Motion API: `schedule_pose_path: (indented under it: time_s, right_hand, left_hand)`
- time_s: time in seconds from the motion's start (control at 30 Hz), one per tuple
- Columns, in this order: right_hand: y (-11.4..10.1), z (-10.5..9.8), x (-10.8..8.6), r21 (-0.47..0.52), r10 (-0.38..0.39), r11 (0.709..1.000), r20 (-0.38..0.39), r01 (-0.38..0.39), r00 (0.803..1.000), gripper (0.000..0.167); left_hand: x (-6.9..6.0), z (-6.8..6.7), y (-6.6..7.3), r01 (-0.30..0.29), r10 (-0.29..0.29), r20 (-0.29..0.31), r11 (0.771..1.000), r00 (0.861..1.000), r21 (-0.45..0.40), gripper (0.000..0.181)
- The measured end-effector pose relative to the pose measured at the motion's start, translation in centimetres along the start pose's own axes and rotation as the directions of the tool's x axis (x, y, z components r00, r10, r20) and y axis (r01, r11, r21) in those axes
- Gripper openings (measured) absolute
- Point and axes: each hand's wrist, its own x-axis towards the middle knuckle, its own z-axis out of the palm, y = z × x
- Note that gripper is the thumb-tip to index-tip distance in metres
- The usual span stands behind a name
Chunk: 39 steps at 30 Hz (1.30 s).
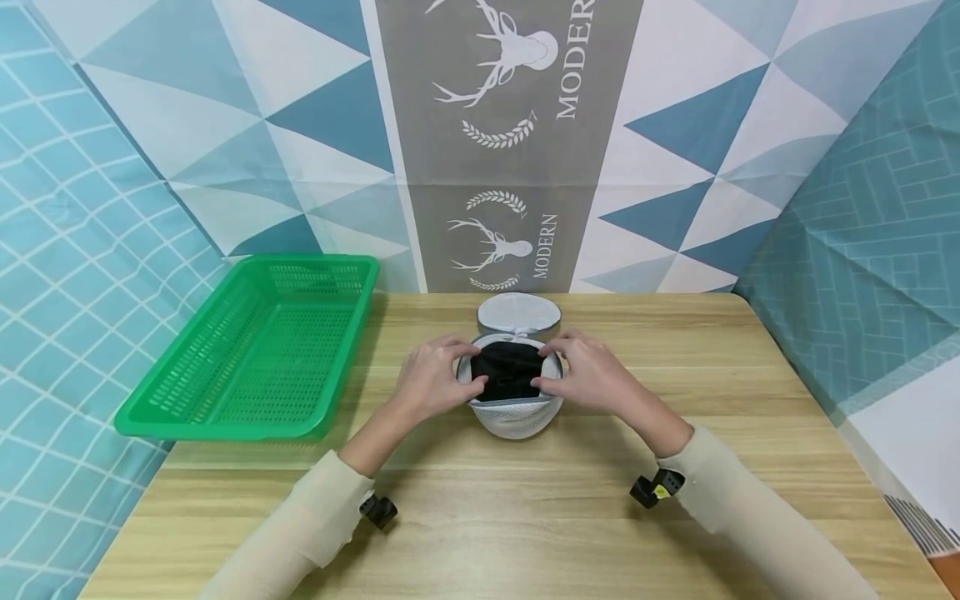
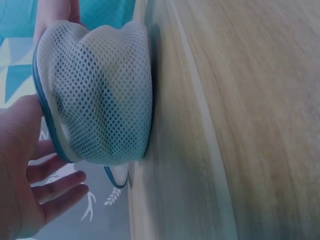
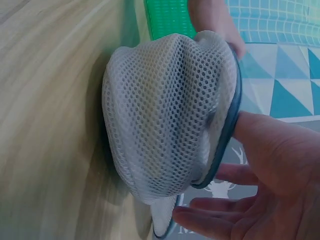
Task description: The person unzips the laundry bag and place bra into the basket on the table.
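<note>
On the table stands a white mesh laundry bag (image 1: 514, 423) with grey-blue trim, upright, its round lid (image 1: 519, 312) folded back behind it. Black cloth (image 1: 507, 367) lies inside the mouth; its kind cannot be made out. My left hand (image 1: 435, 372) grips the left side of the bag's rim, thumb and index finger reaching over the edge. Opposite it, my right hand (image 1: 588, 368) holds the right side in the same way. Both wrist views show the mesh wall (image 2: 102, 92) bulging and slightly creased, with the other fingers spread outside the rim (image 3: 231, 120).
A green plastic basket (image 1: 330, 367) sits at the left of the wooden table (image 1: 525, 517). Patterned wall covering (image 1: 495, 167) rises behind the table's back edge. Small black devices (image 1: 378, 510) are strapped at both wrists.
</note>
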Motion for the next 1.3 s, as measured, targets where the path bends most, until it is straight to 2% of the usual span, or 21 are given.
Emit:
schedule_pose_path:
  time_s: [0.2, 0.3, 0.4, 0.5, 0.63, 0.7, 0.77, 0.87, 1.0, 1.3]
  right_hand:
    - [0.1, -0.6, 0.0, -0.033, 0.046, 0.998, 0.042, -0.045, 0.998, 0.049]
    - [-0.1, -0.7, 0.2, -0.050, 0.043, 0.998, 0.055, -0.041, 0.998, 0.053]
    - [-0.3, -0.5, 0.4, -0.063, 0.043, 0.997, 0.064, -0.039, 0.997, 0.058]
    - [-0.6, -0.4, 0.5, -0.065, 0.052, 0.997, 0.075, -0.047, 0.996, 0.061]
    - [-0.9, -0.2, 0.6, -0.058, 0.071, 0.996, 0.088, -0.066, 0.994, 0.064]
    - [-0.9, -0.2, 0.6, -0.062, 0.072, 0.996, 0.089, -0.066, 0.993, 0.065]
    - [-0.9, -0.2, 0.6, -0.064, 0.070, 0.996, 0.087, -0.065, 0.994, 0.065]
    - [-1.0, -0.3, 0.5, -0.070, 0.064, 0.996, 0.085, -0.058, 0.994, 0.066]
    - [-1.1, -0.2, 0.4, -0.076, 0.060, 0.996, 0.083, -0.054, 0.995, 0.067]
    - [-0.7, 0.4, 0.4, -0.091, 0.054, 0.995, 0.087, -0.046, 0.995, 0.064]
  left_hand:
    - [-0.1, -0.2, -0.2, 0.049, -0.052, 0.052, 0.998, 0.997, 0.047, 0.046]
    - [0.2, -0.3, -0.1, 0.045, -0.051, 0.078, 0.996, 0.996, 0.076, 0.045]
    - [0.7, -0.5, 0.2, 0.016, -0.026, 0.090, 0.994, 0.996, 0.105, 0.044]
    - [1.0, -0.4, 0.4, -0.028, 0.020, 0.074, 0.995, 0.997, 0.095, 0.042]
    - [1.4, -0.1, 0.9, -0.094, 0.094, -0.007, 0.996, 0.996, 0.008, 0.035]
    - [1.6, -0.2, 1.2, -0.117, 0.116, -0.039, 0.993, 0.993, -0.034, 0.033]
    - [1.8, -0.3, 1.4, -0.123, 0.120, -0.043, 0.990, 0.992, -0.062, 0.032]
    - [2.1, -0.5, 1.5, -0.092, 0.092, -0.001, 0.991, 0.996, -0.094, 0.035]
    - [2.1, -0.3, 1.4, -0.019, 0.025, 0.052, 0.993, 0.998, -0.115, 0.036]
    - [2.3, 0.5, 1.3, 0.063, -0.060, 0.107, 0.998, 0.992, -0.023, 0.037]
